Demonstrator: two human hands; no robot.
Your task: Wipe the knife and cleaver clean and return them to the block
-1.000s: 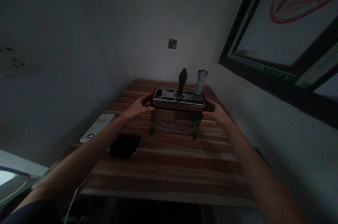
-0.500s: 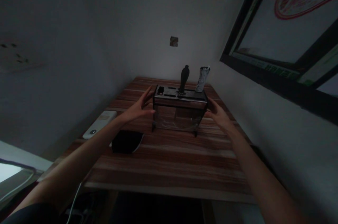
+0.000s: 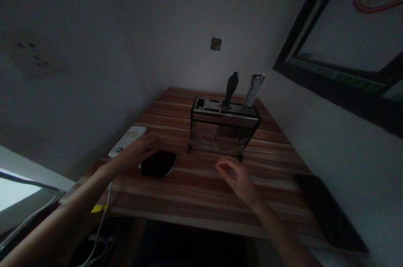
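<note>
A knife holder (image 3: 220,132) with clear sides, a black frame and a slotted metal top stands upright on the wooden table. From its top rise a black handle (image 3: 231,88) and a second handle in crinkled clear wrapping (image 3: 253,90). My left hand (image 3: 146,149) hovers at the upper left edge of a flat black piece (image 3: 159,164), possibly a pouch or cloth; whether it touches is unclear. Its fingers are loosely stretched. In front of the holder, apart from it, is my right hand (image 3: 234,174). Those fingers curve towards the thumb with a gap and nothing visible between.
A white oblong device (image 3: 127,141) with a round button lies at the table's left edge. On the right edge rests a dark flat slab (image 3: 330,212). A pale cable (image 3: 105,216) hangs over the front left. Walls rise close at the back and sides, with a framed picture (image 3: 346,61) on the right.
Both hands have come away from the sides of the knife holder. The left moved down to the black piece; the right moved inward and nearer me. The view has shifted slightly, revealing the dark slab.
</note>
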